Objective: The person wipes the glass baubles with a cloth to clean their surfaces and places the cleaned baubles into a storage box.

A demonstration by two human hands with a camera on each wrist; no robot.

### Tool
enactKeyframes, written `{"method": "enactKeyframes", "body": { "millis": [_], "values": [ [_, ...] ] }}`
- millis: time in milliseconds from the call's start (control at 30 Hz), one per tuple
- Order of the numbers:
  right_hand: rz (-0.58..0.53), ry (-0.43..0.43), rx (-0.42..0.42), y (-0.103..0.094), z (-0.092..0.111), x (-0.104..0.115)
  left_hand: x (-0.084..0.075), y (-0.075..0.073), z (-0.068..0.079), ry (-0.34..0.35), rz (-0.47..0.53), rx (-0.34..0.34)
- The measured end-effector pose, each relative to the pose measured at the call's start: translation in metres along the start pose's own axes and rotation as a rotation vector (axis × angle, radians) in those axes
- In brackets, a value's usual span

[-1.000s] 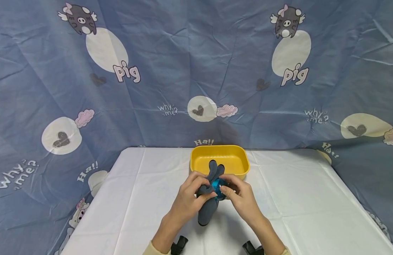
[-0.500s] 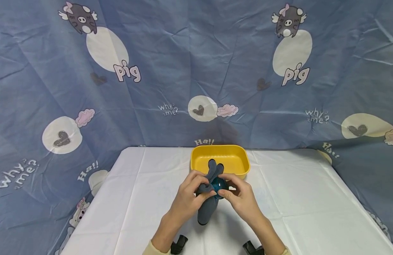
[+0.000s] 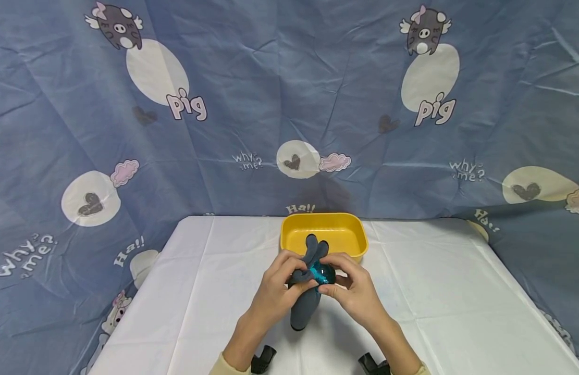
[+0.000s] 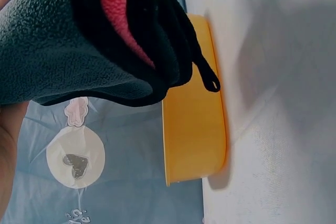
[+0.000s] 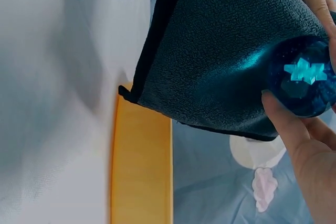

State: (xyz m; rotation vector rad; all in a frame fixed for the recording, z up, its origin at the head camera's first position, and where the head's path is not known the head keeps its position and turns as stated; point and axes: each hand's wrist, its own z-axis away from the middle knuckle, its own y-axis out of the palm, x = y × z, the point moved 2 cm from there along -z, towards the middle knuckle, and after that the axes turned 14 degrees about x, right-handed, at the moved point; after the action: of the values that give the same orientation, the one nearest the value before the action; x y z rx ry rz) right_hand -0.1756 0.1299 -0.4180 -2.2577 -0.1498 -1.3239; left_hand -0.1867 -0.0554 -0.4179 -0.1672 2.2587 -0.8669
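Note:
My left hand grips a dark grey cleaning cloth, bunched up and hanging in folds above the table. The cloth has black edging, a pink strip and a small hanging loop in the left wrist view. My right hand pinches a shiny clear blue ball between thumb and fingers, against the cloth's right side. Up close in the right wrist view, the ball shows bright facet-like reflections, and the right thumb lies along its lower edge. The fingers behind the ball are partly hidden.
Just behind the hands, a yellow rectangular tub stands on the white-covered table. A blue patterned curtain hangs behind the table. Black devices sit near both wrists.
The blue ball has turned a little in the right fingers, and the right thumb has slid slightly down and left. The left hand stays almost still with the cloth.

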Motion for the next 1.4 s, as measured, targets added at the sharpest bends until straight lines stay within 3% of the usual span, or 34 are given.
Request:
{"method": "enactKeyframes", "body": {
  "millis": [1067,1400],
  "values": [
    [0.106,-0.044,0.044,0.0,0.002,0.002,-0.001,0.0,0.001,0.003,-0.001,0.016],
    [0.114,-0.093,0.003,0.002,0.002,0.012,-0.002,-0.002,0.0,-0.003,0.008,0.02]
  ]
}}
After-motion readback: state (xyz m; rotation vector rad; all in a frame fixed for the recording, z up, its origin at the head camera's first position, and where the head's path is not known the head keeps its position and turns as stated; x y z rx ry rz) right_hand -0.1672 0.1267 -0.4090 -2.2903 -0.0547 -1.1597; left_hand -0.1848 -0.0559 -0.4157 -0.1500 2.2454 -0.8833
